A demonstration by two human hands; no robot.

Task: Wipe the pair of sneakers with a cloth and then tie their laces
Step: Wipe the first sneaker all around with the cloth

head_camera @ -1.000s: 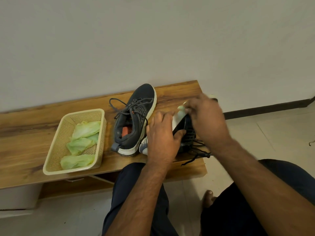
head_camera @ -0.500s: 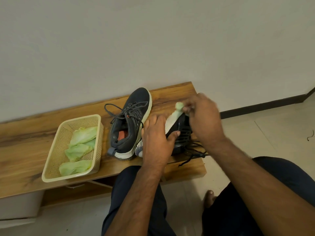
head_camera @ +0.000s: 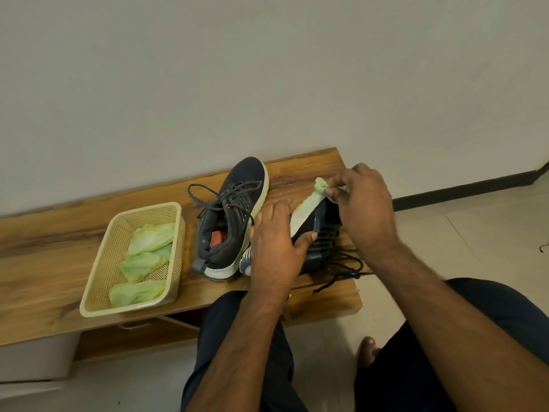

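Two dark grey sneakers with white soles sit on a low wooden bench (head_camera: 59, 263). The left sneaker (head_camera: 234, 215) stands upright, laces loose and untied. The right sneaker (head_camera: 320, 233) is tipped on its side, sole edge turned up, its black laces spilling toward the bench's front edge. My left hand (head_camera: 276, 248) grips this tipped sneaker over its heel and side. My right hand (head_camera: 362, 200) pinches a pale green cloth (head_camera: 320, 187) against the sneaker's toe end, by the white sole.
A cream plastic basket (head_camera: 98, 281) holding three more green cloths stands at the left on the bench. The wall runs right behind the bench. My knees in dark trousers are under the bench's front edge, with tiled floor to the right.
My right hand with the cloth has slid along the sole toward the toe end of the tipped sneaker. My left hand keeps its hold.
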